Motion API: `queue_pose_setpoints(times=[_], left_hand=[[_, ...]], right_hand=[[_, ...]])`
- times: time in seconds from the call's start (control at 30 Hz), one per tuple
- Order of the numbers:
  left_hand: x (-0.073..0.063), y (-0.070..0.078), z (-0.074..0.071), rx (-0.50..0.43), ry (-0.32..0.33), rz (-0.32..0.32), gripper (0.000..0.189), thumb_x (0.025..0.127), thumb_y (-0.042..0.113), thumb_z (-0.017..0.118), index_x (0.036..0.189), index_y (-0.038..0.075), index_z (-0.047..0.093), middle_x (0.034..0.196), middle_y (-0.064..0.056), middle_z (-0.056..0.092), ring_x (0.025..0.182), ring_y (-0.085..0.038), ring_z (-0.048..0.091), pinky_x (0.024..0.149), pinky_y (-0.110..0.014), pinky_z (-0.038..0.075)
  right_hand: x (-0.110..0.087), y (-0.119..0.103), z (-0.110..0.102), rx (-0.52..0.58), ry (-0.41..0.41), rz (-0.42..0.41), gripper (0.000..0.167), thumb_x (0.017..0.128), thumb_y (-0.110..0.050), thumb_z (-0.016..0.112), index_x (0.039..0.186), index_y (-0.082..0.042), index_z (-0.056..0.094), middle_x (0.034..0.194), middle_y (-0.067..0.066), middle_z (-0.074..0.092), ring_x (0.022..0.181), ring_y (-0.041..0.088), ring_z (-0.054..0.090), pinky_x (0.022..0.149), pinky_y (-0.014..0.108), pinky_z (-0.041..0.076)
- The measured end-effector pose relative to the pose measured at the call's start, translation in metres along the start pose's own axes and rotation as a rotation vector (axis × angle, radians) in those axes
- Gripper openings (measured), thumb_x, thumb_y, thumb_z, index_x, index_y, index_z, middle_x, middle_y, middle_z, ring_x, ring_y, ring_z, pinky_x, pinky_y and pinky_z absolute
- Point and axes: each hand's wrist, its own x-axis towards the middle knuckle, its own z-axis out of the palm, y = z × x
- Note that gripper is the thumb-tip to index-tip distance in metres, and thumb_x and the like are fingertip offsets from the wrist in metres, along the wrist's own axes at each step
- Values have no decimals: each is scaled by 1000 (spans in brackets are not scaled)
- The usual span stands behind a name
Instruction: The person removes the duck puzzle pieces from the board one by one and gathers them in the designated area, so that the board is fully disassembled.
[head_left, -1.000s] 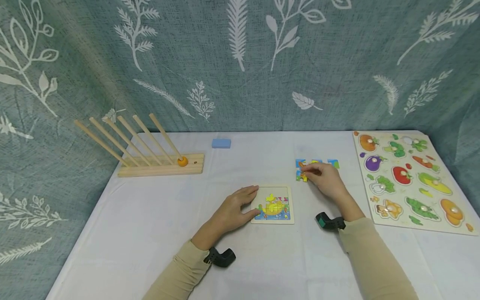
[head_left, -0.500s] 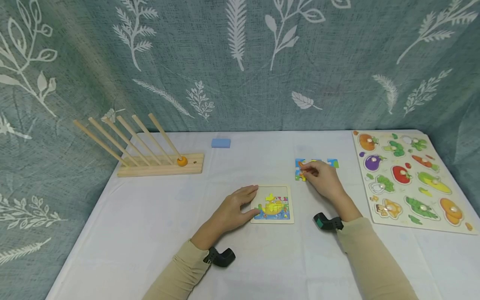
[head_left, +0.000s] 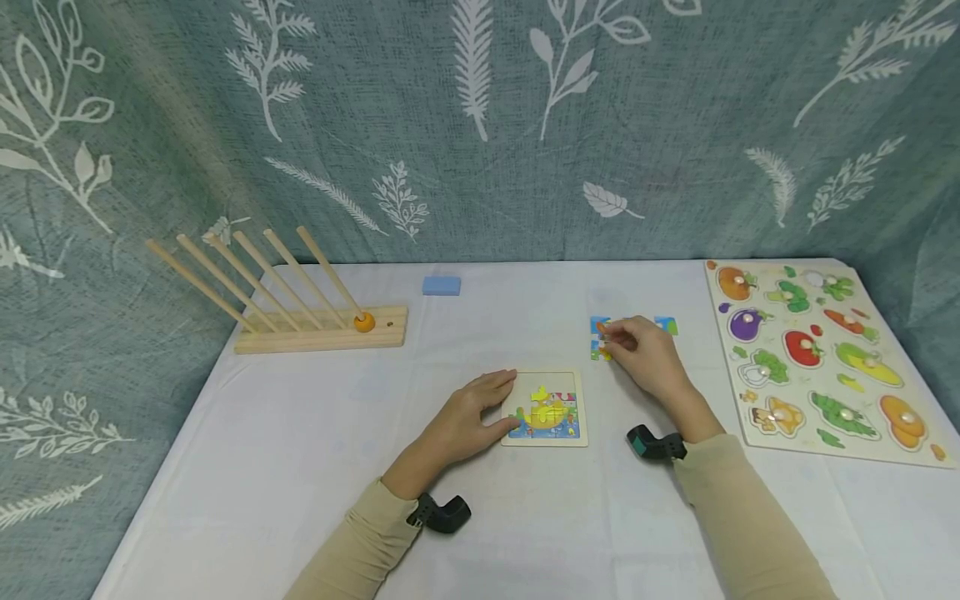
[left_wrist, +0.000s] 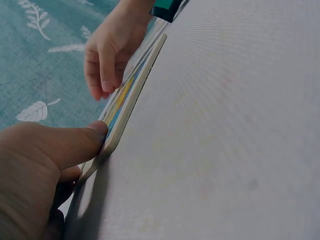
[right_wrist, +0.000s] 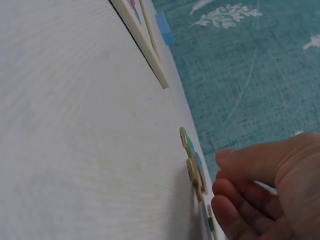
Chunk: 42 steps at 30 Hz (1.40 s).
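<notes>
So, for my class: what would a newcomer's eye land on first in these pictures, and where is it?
Probably the big, bright vegetable board at the right. Next, perhaps, the wooden peg rack at the left, with a single orange bead on it. Between them, the left hand touches a partly filled puzzle tray, while the right hand is at some loose puzzle pieces.
</notes>
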Motion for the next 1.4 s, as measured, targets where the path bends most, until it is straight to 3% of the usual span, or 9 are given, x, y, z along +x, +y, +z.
queue_pose_setpoints(times=[0.2, 0.4, 0.73, 0.9, 1.1, 1.4], left_hand=[[0, 0, 0, 1, -5, -3, 59, 85, 25, 72, 132, -4, 51, 143, -9, 48, 134, -28, 42, 112, -41, 35], [0, 0, 0, 5, -4, -1, 59, 85, 26, 71, 132, -4, 51, 143, -9, 48, 134, -27, 42, 112, -41, 35], [-1, -1, 0, 4, 6, 12, 59, 85, 26, 71, 132, -4, 52, 142, -9, 49, 134, -28, 43, 112, -42, 36], [-1, -1, 0, 5, 4, 20, 59, 85, 26, 71, 132, -4, 52, 142, -10, 49, 133, -29, 43, 111, -42, 36], [0, -2, 0, 4, -8, 20, 58, 86, 27, 70, 133, -4, 52, 142, -10, 49, 134, -29, 43, 112, -42, 36], [-1, -1, -1, 4, 5, 27, 59, 86, 27, 71, 132, -4, 52, 142, -10, 48, 133, -29, 43, 111, -42, 36]], right_hand=[[-2, -10, 1, 81, -56, -64, 27, 89, -9, 65, 114, 1, 64, 111, 16, 64, 99, 31, 65, 87, 42, 55], [-7, -26, 5, 112, -138, -139, 28, 88, -9, 67, 115, 0, 64, 113, 14, 65, 97, 28, 67, 84, 36, 57], [-14, -41, 15, 220, -460, -218, 35, 87, -10, 68, 120, -1, 61, 111, 10, 67, 99, 20, 63, 87, 29, 55], [-18, -46, 18, 221, -554, -208, 38, 87, -12, 68, 121, 1, 59, 109, 10, 66, 98, 19, 64, 86, 28, 55], [-24, -49, 20, 213, -578, -165, 36, 87, -10, 68, 121, 0, 59, 109, 9, 65, 96, 17, 63, 84, 23, 55], [-31, -48, 27, 187, -476, -180, 40, 82, -7, 71, 120, 0, 59, 114, 10, 63, 96, 18, 62, 85, 26, 55]])
